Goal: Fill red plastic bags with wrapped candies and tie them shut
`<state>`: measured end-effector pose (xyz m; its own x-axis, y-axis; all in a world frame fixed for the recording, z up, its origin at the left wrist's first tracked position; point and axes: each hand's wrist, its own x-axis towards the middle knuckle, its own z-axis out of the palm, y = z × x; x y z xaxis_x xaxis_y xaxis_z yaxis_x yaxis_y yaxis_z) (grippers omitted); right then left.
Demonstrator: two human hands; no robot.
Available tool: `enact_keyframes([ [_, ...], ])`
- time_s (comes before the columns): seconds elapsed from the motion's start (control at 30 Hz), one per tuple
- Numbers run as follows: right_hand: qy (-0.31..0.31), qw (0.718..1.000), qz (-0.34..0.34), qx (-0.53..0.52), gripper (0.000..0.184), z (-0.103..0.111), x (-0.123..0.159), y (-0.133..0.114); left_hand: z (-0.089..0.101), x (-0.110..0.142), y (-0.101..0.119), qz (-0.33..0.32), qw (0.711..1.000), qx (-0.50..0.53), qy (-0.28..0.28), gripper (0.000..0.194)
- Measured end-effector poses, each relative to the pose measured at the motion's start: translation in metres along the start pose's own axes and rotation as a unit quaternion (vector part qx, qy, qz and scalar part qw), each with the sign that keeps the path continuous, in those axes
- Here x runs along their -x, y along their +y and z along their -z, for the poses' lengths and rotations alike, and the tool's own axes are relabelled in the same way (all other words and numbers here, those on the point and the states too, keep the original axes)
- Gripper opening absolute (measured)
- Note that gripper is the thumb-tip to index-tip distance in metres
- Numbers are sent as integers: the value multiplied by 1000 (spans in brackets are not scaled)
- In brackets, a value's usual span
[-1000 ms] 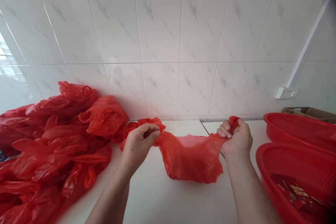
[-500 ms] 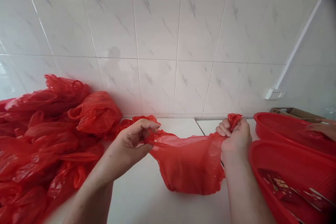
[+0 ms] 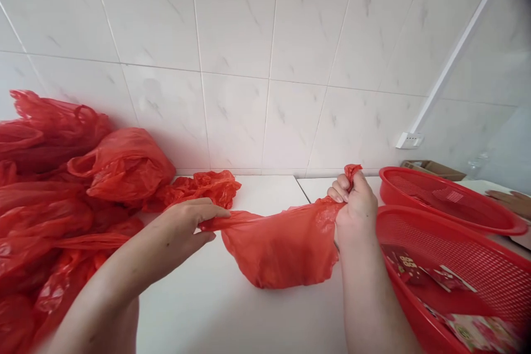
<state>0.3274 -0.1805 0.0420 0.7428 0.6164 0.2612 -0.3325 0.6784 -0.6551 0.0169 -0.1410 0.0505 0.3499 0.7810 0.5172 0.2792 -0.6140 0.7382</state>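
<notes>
A thin red plastic bag (image 3: 282, 249) hangs between my two hands, sagging in the middle above the white table (image 3: 232, 321). My left hand (image 3: 191, 229) pinches the twisted handle at its left end, with the thumb below and the fingers above. In a closed fist, my right hand (image 3: 352, 199) grips the other end, and a tuft of the plastic pokes out over the thumb. The bag's lower part looks rounded and full, but its contents are hidden. Behind my left hand lies a crumpled red bag (image 3: 207, 185).
Piled red plastic bags (image 3: 124, 166) fill the left side. At right stand a red basket (image 3: 456, 232) holding several printed packets and, behind it, another red basket (image 3: 440, 177). A cardboard box (image 3: 435, 170) and another person's hand (image 3: 508, 199) are farther right.
My left hand has closed from a loose hold to a pinch on the bag's handle and pulled it left, stretching it out. The camera view has turned right. The other person's hand has moved off the back basket.
</notes>
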Motion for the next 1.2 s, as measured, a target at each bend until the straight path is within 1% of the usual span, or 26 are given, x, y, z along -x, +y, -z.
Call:
enact_keyframes([
  [0.03,-2,1000,-4,-2,21,1,0,-1,0,-1,1,-21,995,-67,-73,10],
  [0.07,-2,1000,-8,-5,23,2,0,-2,-1,-3,3,-45,984,-124,-119,11],
  [0.1,-3,1000,-9,-11,24,2,0,-3,-2,-4,5,-68,976,-163,-126,15],
  [0.17,-21,1000,-6,-20,28,-1,5,-7,-5,-6,10,-95,979,-172,-50,15],
  [0.2,-47,999,-7,-20,29,-3,10,-9,-8,-6,13,-97,983,-157,-16,14],
  [0.23,-83,996,-14,-12,27,-8,17,-10,-12,-6,17,-88,987,-134,8,13],
  [0.3,-173,983,-45,39,19,-18,37,-13,-21,-4,23,-44,996,-79,18,13],
  [0.37,-264,950,-94,141,13,-31,60,-14,-32,-2,28,10,1000,-23,8,14],
  [0.4,-310,922,-118,201,18,-37,72,-14,-38,-1,29,32,999,0,4,13],
  [0.47,-398,851,-162,303,37,-47,90,-11,-47,1,32,56,997,47,1,13],
  [0.5,-432,819,-180,332,45,-50,96,-9,-51,2,33,62,995,72,-2,14],
  [0.53,-457,796,-196,346,46,-53,99,-6,-53,3,34,65,993,102,-8,17],
  [0.57,-475,780,-212,348,40,-54,100,-2,-54,5,36,62,988,138,-19,19],
  [0.6,-483,773,-224,344,29,-54,98,1,-55,6,37,51,982,181,-33,22],
  [0.63,-483,775,-227,339,20,-54,95,3,-54,7,39,33,973,224,-46,24],
  [0.67,-476,780,-223,339,21,-53,91,5,-53,9,40,10,964,259,-52,27],
  [0.7,-463,788,-214,344,26,-51,87,7,-52,9,42,-16,959,281,-44,29],
  [0.73,-447,797,-201,354,31,-50,83,8,-51,10,42,-41,959,280,-22,30],
  [0.8,-417,809,-181,374,34,-47,78,9,-50,10,42,-89,972,216,33,26],
  [0.83,-407,813,-178,376,35,-47,76,9,-51,10,42,-112,979,166,43,23],
  [0.87,-399,819,-177,373,36,-46,76,10,-53,10,41,-132,984,116,32,22],
  [0.93,-387,835,-174,351,41,-45,77,13,-58,8,38,-157,987,23,-30,25],
  [1.0,-382,847,-173,328,44,-44,77,16,-65,6,34,-151,984,-50,-74,20],
  [1.03,-386,847,-172,323,45,-43,76,16,-68,5,32,-139,984,-76,-78,14],
  [1.1,-411,836,-167,323,45,-38,70,17,-72,3,27,-105,988,-91,-69,14],
  [1.2,-482,805,-179,295,39,-27,56,16,-74,0,20,-30,997,-36,-54,12],
])
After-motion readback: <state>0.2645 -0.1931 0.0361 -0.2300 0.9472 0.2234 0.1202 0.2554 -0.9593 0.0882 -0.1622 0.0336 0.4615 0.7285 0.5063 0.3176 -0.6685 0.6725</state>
